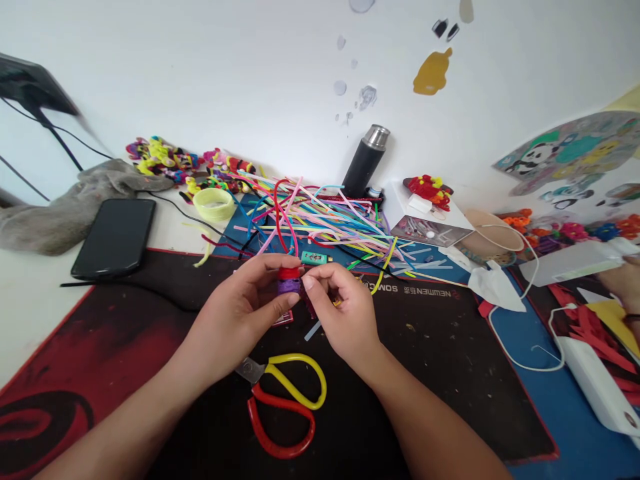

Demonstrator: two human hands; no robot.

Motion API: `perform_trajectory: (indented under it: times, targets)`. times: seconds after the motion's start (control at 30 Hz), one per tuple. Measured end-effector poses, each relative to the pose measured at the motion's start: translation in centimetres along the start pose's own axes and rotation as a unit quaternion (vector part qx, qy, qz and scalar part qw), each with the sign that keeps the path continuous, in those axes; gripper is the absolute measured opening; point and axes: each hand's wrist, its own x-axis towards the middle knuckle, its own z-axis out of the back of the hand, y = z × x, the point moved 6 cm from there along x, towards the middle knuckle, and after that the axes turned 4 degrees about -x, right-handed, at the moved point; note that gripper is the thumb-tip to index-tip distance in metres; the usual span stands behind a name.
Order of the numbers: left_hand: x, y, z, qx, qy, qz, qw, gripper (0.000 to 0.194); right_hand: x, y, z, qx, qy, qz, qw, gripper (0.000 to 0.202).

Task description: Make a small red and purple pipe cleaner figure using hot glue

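Observation:
Between thumb and fingers, my left hand (240, 307) holds a small red and purple craft piece (289, 285) above the black and red mat (440, 360). My right hand (345, 310) is closed in a pinch at the piece's right side, where a dark red strand hangs down; what its fingertips grip is partly hidden. Below the hands lie scissors (300, 393) with one yellow and one red handle, their blades partly behind my left wrist. Behind the hands, a heap of coloured pipe cleaners (325, 220) spreads across the blue mat.
A phone (115, 237) and yellow tape roll (213, 204) lie left. A black thermos (367, 160) and white box (425, 223) stand behind the heap. Finished fuzzy figures (160, 157) lie back left. At the far right, another person's hand (625, 283) shows near red strips and white cables.

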Motion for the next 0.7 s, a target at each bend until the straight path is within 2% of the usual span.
perform_trajectory:
  times: [0.3, 0.7]
  targets:
    - [0.01, -0.07, 0.24, 0.008, -0.016, 0.008, 1.0, 0.043, 0.2, -0.49, -0.11, 0.036, 0.018, -0.044, 0.998, 0.017]
    - [0.02, 0.02, 0.19, 0.016, -0.015, 0.001, 1.0, 0.042, 0.06, -0.57, -0.45, 0.037, 0.033, -0.051, 0.997, 0.018]
